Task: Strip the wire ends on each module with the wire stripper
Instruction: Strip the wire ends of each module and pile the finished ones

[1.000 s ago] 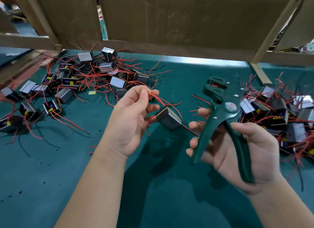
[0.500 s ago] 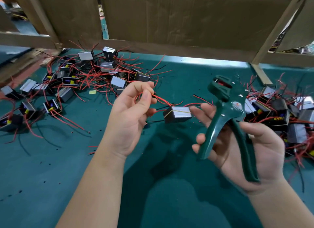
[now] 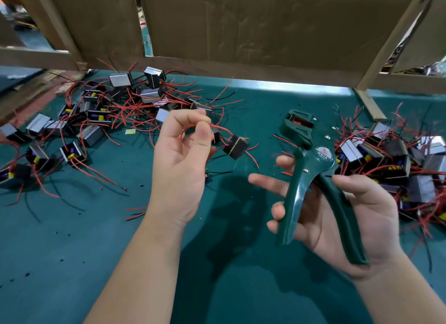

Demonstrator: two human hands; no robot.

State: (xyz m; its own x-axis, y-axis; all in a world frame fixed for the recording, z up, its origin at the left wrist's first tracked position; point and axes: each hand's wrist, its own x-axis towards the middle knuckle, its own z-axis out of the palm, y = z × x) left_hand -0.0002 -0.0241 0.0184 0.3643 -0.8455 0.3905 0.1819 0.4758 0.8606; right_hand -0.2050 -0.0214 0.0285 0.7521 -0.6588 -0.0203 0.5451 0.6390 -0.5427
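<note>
My left hand pinches the red wires of one small black module, which dangles in the air just right of the fingers. My right hand holds the green wire stripper by its handles, jaws pointing up and away, handles spread apart. The index and middle fingers are stretched out to the left of the tool. The stripper's jaws stand right of the dangling module, a short gap apart.
A pile of modules with red wires lies at the left and back of the green table mat. Another pile lies at the right. Cardboard walls and wooden slats close the back.
The module has swung and turned while hanging from my left hand's pinch. My right hand with the stripper has drawn slightly back to the right, its fingers stretching out away from the module.
</note>
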